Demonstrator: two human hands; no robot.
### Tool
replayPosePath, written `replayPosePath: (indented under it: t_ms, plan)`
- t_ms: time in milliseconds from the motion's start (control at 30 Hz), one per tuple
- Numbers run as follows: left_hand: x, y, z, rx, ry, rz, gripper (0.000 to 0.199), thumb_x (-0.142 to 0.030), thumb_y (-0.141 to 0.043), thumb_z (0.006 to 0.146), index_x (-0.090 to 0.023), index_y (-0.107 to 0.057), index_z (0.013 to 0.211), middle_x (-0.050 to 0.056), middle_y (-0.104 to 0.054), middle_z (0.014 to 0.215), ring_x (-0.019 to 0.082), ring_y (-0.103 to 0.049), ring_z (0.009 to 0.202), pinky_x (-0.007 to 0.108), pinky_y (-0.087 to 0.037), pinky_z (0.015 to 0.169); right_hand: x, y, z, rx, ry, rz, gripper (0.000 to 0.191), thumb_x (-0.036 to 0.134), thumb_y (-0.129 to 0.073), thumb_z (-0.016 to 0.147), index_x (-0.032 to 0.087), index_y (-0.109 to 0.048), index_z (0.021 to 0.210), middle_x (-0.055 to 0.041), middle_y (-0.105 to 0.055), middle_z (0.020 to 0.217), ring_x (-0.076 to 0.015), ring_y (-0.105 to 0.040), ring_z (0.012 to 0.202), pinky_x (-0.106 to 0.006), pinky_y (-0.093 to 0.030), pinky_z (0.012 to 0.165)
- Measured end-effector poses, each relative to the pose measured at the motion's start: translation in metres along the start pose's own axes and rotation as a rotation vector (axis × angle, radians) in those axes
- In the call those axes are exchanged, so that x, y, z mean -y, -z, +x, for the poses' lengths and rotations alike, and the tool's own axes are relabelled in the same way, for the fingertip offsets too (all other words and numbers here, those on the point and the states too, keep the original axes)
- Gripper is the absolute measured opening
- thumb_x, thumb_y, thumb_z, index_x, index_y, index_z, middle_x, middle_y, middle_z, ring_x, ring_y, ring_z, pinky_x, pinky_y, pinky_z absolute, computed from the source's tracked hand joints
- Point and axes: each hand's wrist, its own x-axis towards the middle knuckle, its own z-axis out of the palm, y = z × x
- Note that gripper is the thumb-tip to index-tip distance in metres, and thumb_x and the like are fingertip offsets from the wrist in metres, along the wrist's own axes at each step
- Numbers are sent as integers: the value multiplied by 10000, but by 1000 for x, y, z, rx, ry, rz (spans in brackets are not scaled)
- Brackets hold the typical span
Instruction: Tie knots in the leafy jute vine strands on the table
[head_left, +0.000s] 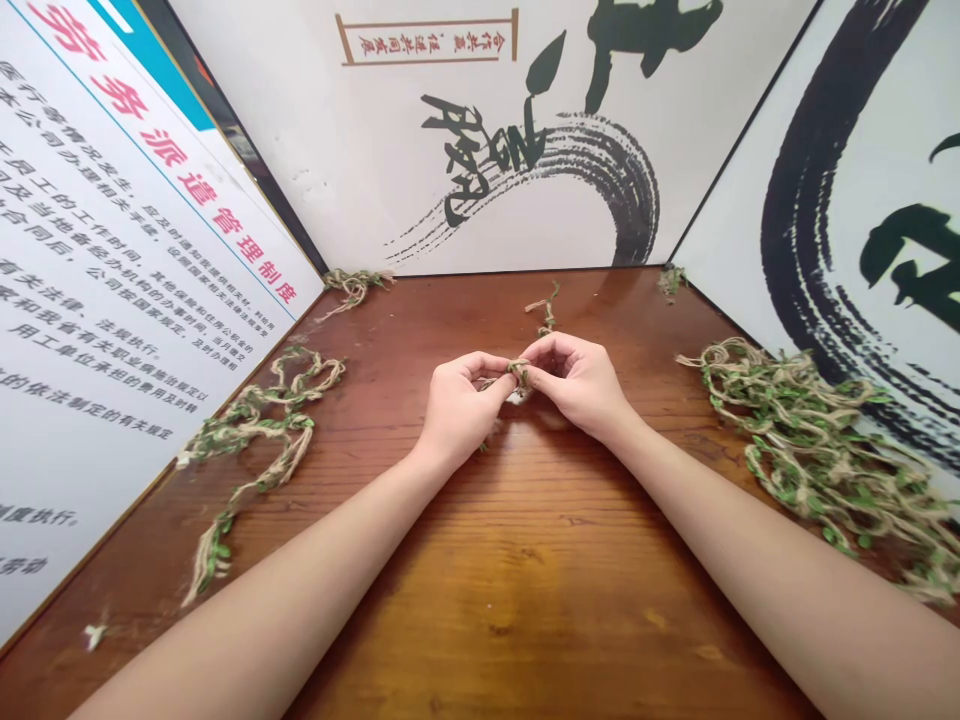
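Observation:
My left hand (457, 405) and my right hand (577, 385) meet above the middle of the wooden table (525, 600). Their fingertips pinch a small knotted section of jute twine with green leaves (517, 375). The fingers hide part of it, and a thin end trails from under my left hand. A short leafy strand (544, 312) lies on the table just beyond my hands. A long loose length (255, 430) lies to the left, and a large tangled heap (810, 460) lies to the right.
Printed white boards with Chinese text (135, 250) and black ink calligraphy (847, 200) stand around the table's left, back and right edges. Small twine tufts lie at the back left (352, 288) and back right (671, 280). A small white scrap (95, 633) lies near the left edge.

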Motion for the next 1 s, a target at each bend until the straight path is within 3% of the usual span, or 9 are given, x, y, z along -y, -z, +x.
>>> replayPosePath:
  t_ms: [233,633,800,900,1000]
  plan:
    - [0,-1,0,-14,-20,39,228,-362,-802,747,-154,-753,827,57,-759,763,143,-634,610,256,-476,570,1,-2,-1,-40,14,4,282,383,-879,698,190,-687,773,-15,-695,721,-138,-603,642,-289,-482,609]
    - [-4,-4,0,-81,-27,95,160,-312,-768,768,-168,-697,770,22,-717,703,132,-620,612,250,-472,587,3,4,-2,40,36,78,117,280,-751,773,198,-781,851,-23,-746,780,-146,-650,686,-304,-528,678]
    - [-2,-3,0,-71,-38,102,181,-311,-780,745,-170,-667,749,11,-696,681,120,-589,580,239,-447,551,1,3,-1,87,2,60,245,343,-769,795,197,-784,992,-30,-757,821,-152,-668,720,-309,-545,714]
    - [-2,-2,1,-57,-45,36,186,-306,-795,728,-171,-676,777,18,-711,718,130,-624,621,243,-487,588,2,4,0,161,-18,41,269,425,-788,789,187,-784,914,-61,-778,890,-176,-693,784,-326,-557,756]
    - [-2,-1,2,-45,-42,-28,181,-296,-803,713,-175,-687,782,16,-710,721,130,-625,624,244,-499,591,4,5,0,165,-33,22,324,490,-818,760,181,-752,832,-52,-756,826,-165,-663,734,-309,-538,710]
